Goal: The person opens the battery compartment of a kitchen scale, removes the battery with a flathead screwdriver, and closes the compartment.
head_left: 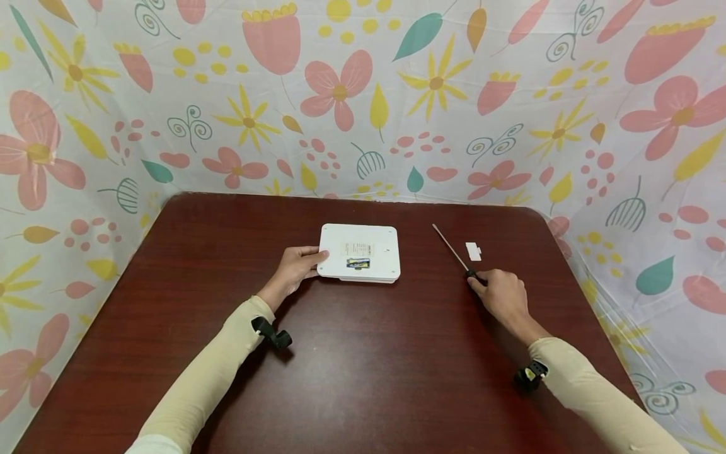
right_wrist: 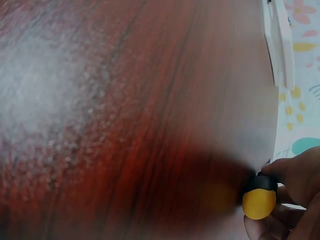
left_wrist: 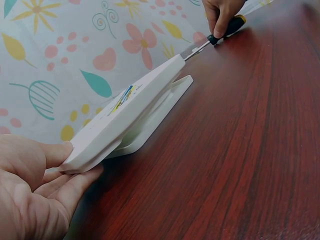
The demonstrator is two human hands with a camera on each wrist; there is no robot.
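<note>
A white kitchen scale (head_left: 377, 243) lies bottom side up, its label and a battery (head_left: 358, 263) in an uncovered compartment facing upward. My left hand (head_left: 297, 268) grips its left edge, thumb over the top and fingers underneath. The left wrist view shows a thinner plate (left_wrist: 157, 120) below the scale's body. To the right, my right hand (head_left: 501, 296) holds a screwdriver (head_left: 450, 248) by its black and yellow handle (right_wrist: 259, 202). Its long metal shaft points away, up and to the left, in the head view. A small white battery cover (head_left: 473, 251) lies just beyond that hand.
All of this is on a dark red-brown wooden table (head_left: 363, 366) with rounded far corners. Flower-patterned sheeting (head_left: 340, 151) stands behind the table and along both sides. Each wrist wears a black strapped camera, the left one (head_left: 272, 333) hanging low over the tabletop.
</note>
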